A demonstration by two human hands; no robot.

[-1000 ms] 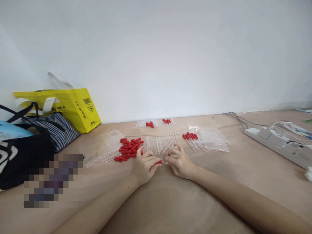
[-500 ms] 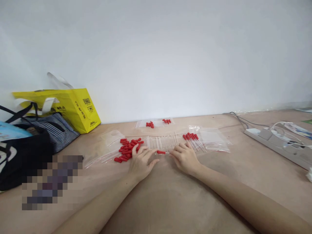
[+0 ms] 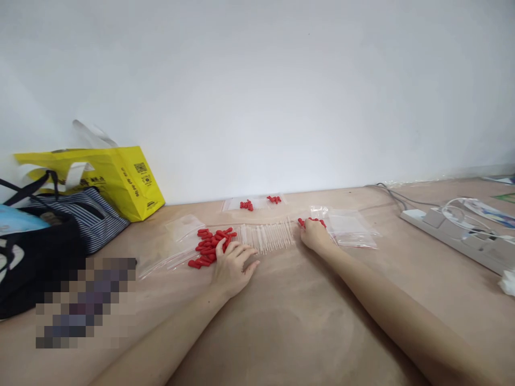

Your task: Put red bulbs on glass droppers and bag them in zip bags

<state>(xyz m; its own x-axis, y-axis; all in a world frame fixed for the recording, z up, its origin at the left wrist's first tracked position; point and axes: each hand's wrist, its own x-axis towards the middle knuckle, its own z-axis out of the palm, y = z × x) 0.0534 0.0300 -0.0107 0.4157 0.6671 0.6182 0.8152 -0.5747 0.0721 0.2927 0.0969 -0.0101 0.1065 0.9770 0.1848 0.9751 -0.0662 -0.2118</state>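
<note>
My left hand (image 3: 233, 268) rests on the table with its fingers apart and nothing held in them. It lies beside a pile of red rubber bulbs (image 3: 207, 247), its fingertips close to the pile's right side. My right hand (image 3: 316, 236) is closed at the row of red-bulbed droppers (image 3: 321, 222), with a dropper in its fingers mostly hidden by the hand. Between the two hands a row of thin clear tubes (image 3: 265, 237) lies side by side.
Clear zip bags (image 3: 350, 228) lie to the right and more plastic bags (image 3: 183, 230) to the left. Another bag with red bulbs (image 3: 246, 205) is near the wall. A power strip (image 3: 450, 236) stands right; a yellow bag (image 3: 139, 187) and a striped bag (image 3: 90, 214) stand left.
My right hand has moved right and away from me with the red-bulbed dropper, from beside my left hand to the dropper row. My left hand has let go and stays nearly in place.
</note>
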